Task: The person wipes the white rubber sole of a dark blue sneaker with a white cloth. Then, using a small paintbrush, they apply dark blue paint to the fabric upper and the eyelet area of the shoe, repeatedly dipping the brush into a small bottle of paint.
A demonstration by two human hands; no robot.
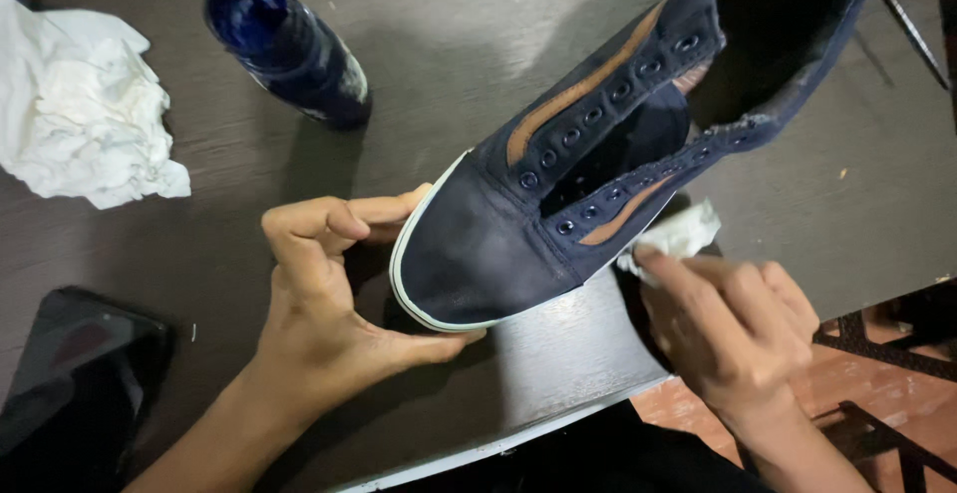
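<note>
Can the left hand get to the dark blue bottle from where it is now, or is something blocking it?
Probably yes. The left hand cups the toe of the navy shoe, and the bottle lies beyond it across bare table. It would have to let go of the toe first.

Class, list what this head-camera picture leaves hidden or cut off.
- Shoe: heel cut off by the top edge.
- Tissue: mostly hidden under the right hand and the shoe's side.
- Dark flat object: cut by the left and bottom edges.
- Blue bottle: label too blurred.
</note>
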